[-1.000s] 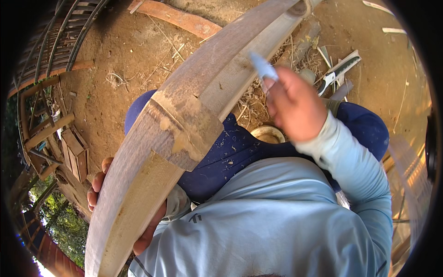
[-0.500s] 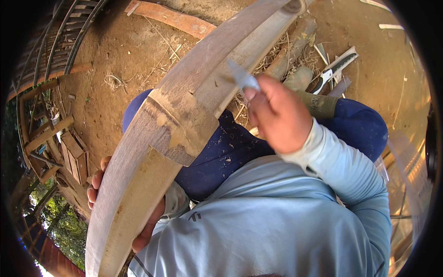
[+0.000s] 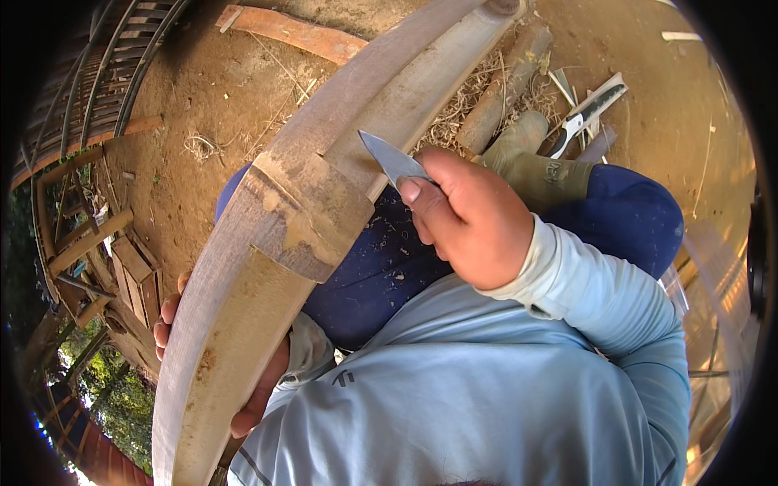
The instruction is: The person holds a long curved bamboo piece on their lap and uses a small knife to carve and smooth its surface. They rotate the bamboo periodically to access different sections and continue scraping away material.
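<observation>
A long split bamboo pole [image 3: 243, 235] slants across my lap from lower left to upper right, its cut hollows showing on both sides of a thick node band. My left hand [image 3: 263, 389] wraps round its lower part from beneath, with fingertips at the far edge and the thumb at the near edge. In my right hand [image 3: 470, 215] is a knife, gripped close to the blade, its handle hidden in the fist. The pointed knife blade [image 3: 391, 158] hangs over the upper hollow, just beyond the node; whether it touches the bamboo I cannot tell.
A saw with a white and black handle [image 3: 574, 123] lies on the dirt at right, beside my boot [image 3: 547, 174]. Near it are a short log [image 3: 506, 89] and scattered shavings. A reddish plank [image 3: 300, 34] lies at the back. Wooden frames [image 3: 81, 235] stand at left.
My right hand has drawn the knife down and left, nearer the node. The bamboo has shifted slightly, while my left hand keeps its hold.
</observation>
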`<state>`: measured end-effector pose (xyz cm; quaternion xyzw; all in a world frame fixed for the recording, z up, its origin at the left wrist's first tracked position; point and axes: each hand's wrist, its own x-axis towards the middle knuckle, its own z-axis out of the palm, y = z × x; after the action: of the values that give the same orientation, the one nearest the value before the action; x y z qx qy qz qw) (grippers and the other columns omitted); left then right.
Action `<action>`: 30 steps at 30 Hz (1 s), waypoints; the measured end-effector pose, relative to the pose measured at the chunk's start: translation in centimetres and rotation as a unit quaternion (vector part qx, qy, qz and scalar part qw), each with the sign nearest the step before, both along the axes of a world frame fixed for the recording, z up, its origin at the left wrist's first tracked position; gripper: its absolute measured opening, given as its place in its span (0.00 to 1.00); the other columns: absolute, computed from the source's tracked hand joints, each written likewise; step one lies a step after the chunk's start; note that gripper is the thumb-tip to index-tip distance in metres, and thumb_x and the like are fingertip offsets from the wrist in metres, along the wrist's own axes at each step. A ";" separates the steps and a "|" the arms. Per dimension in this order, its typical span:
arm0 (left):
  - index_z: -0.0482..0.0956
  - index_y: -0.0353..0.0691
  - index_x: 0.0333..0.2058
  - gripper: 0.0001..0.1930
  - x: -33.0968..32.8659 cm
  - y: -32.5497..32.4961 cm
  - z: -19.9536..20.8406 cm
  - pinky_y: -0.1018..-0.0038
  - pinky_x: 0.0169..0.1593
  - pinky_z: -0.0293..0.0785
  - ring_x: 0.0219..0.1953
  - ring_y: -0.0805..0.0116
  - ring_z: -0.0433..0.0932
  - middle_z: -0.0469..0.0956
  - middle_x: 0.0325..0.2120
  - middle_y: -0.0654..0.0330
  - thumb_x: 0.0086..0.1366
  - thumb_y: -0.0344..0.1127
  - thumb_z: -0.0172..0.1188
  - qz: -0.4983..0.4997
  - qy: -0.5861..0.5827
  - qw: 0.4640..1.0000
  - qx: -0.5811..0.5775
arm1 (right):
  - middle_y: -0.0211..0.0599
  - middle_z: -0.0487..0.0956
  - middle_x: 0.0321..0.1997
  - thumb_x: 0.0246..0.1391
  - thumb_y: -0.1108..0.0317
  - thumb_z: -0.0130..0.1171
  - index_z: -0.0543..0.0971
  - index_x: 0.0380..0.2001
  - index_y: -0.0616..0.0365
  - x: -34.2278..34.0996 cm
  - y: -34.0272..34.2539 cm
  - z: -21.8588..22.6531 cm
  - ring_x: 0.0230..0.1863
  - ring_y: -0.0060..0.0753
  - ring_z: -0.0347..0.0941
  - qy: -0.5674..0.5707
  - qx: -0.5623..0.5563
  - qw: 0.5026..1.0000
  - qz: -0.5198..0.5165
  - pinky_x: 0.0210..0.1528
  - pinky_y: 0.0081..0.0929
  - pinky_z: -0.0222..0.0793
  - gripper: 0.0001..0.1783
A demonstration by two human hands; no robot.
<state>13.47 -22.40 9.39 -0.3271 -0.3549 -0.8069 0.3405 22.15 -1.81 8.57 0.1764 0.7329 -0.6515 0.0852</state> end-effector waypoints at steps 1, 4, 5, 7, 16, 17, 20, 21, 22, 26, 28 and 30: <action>0.68 0.49 0.59 0.38 -0.1 0.7 -0.1 0.44 0.47 0.77 0.43 0.39 0.79 0.78 0.40 0.39 0.61 0.71 0.41 0.017 -0.004 1.000 0.024 | 0.47 0.73 0.21 0.62 0.66 0.52 0.71 0.33 0.62 0.3 -0.2 -0.2 0.24 0.49 0.72 0.021 -0.002 1.000 0.017 0.28 0.41 0.66 0.10; 0.67 0.45 0.59 0.41 0.1 -0.3 0.1 0.44 0.51 0.71 0.48 0.41 0.75 0.74 0.45 0.41 0.58 0.72 0.45 -0.009 -0.014 1.000 -0.022 | 0.32 0.72 0.18 0.65 0.64 0.50 0.71 0.33 0.60 0.7 0.3 0.2 0.18 0.25 0.68 0.018 -0.070 0.995 0.073 0.22 0.26 0.64 0.10; 0.66 0.40 0.59 0.46 0.3 -2.6 -1.5 0.45 0.56 0.65 0.54 0.43 0.69 0.70 0.51 0.44 0.54 0.74 0.50 -0.041 -0.029 0.997 -0.057 | 0.29 0.72 0.18 0.66 0.63 0.50 0.72 0.33 0.59 0.8 0.5 -0.3 0.16 0.19 0.67 -0.003 -0.092 0.992 0.081 0.20 0.21 0.63 0.11; 0.66 0.35 0.58 0.50 0.4 -3.6 -0.7 0.47 0.61 0.60 0.59 0.46 0.65 0.66 0.57 0.45 0.51 0.75 0.53 -0.053 -0.027 0.992 -0.112 | 0.26 0.72 0.18 0.65 0.62 0.52 0.73 0.33 0.58 0.7 1.8 0.4 0.16 0.15 0.65 -0.073 -0.207 0.972 0.079 0.19 0.17 0.62 0.10; 0.66 0.36 0.59 0.47 -0.7 -2.1 -0.5 0.50 0.63 0.63 0.59 0.45 0.67 0.66 0.55 0.39 0.56 0.75 0.43 -0.084 -0.008 0.991 -0.100 | 0.36 0.81 0.35 0.49 0.65 0.68 0.74 0.52 0.63 -1.3 0.5 -1.5 0.36 0.27 0.78 0.204 -0.125 0.971 0.007 0.42 0.27 0.73 0.28; 0.66 0.35 0.59 0.48 -0.3 -2.0 -0.5 0.50 0.63 0.63 0.59 0.44 0.67 0.66 0.55 0.39 0.56 0.75 0.43 -0.086 -0.010 0.992 -0.094 | 0.36 0.82 0.39 0.50 0.67 0.67 0.72 0.56 0.62 -1.2 0.4 -1.2 0.40 0.27 0.78 0.198 -0.110 0.973 0.047 0.45 0.26 0.73 0.30; 0.65 0.33 0.59 0.49 0.1 -1.7 -0.6 0.49 0.63 0.65 0.58 0.43 0.69 0.66 0.54 0.38 0.57 0.75 0.42 -0.097 -0.038 0.991 -0.082 | 0.42 0.83 0.34 0.47 0.66 0.67 0.78 0.47 0.59 -1.9 -0.6 -1.0 0.34 0.37 0.82 0.165 -0.029 0.982 0.088 0.38 0.30 0.76 0.21; 0.64 0.32 0.59 0.49 0.2 -1.6 -0.6 0.49 0.62 0.65 0.58 0.43 0.70 0.67 0.54 0.38 0.58 0.75 0.41 -0.099 -0.048 0.991 -0.077 | 0.42 0.83 0.33 0.47 0.65 0.67 0.79 0.45 0.59 -1.9 -0.8 -1.1 0.33 0.38 0.82 0.172 -0.016 0.982 0.079 0.37 0.31 0.76 0.21; 0.64 0.32 0.59 0.49 0.2 -1.8 -0.7 0.49 0.62 0.66 0.57 0.43 0.70 0.67 0.54 0.38 0.58 0.75 0.41 -0.089 -0.050 0.992 -0.072 | 0.42 0.83 0.32 0.47 0.64 0.68 0.80 0.43 0.59 -2.0 -0.8 -1.2 0.32 0.39 0.81 0.180 -0.002 0.981 0.071 0.36 0.31 0.76 0.20; 0.62 0.30 0.60 0.50 -0.4 -1.7 -0.8 0.49 0.60 0.69 0.54 0.43 0.73 0.68 0.53 0.37 0.59 0.75 0.39 -0.056 -0.056 0.995 -0.068 | 0.42 0.82 0.29 0.45 0.61 0.70 0.81 0.40 0.59 -1.7 -0.8 -1.7 0.30 0.41 0.81 0.206 0.018 0.978 0.003 0.33 0.32 0.75 0.20; 0.62 0.30 0.60 0.50 -0.4 -2.1 -0.8 0.49 0.60 0.69 0.55 0.42 0.73 0.69 0.54 0.37 0.59 0.75 0.40 -0.044 -0.055 0.995 -0.073 | 0.42 0.82 0.29 0.45 0.61 0.71 0.80 0.40 0.60 -1.7 -1.1 -1.5 0.30 0.40 0.81 0.216 0.024 0.976 -0.026 0.33 0.31 0.75 0.20; 0.62 0.30 0.60 0.49 -0.4 -2.4 -0.7 0.48 0.61 0.68 0.56 0.42 0.72 0.69 0.54 0.37 0.59 0.74 0.41 -0.048 -0.052 0.994 -0.079 | 0.42 0.82 0.29 0.45 0.60 0.72 0.80 0.41 0.60 -1.5 -1.4 -1.3 0.30 0.39 0.81 0.227 0.024 0.973 -0.045 0.32 0.30 0.75 0.21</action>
<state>13.12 -24.77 8.66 -0.3278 -0.4186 -0.8076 0.2554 20.63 -3.21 7.22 0.0590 0.7401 -0.6596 -0.1169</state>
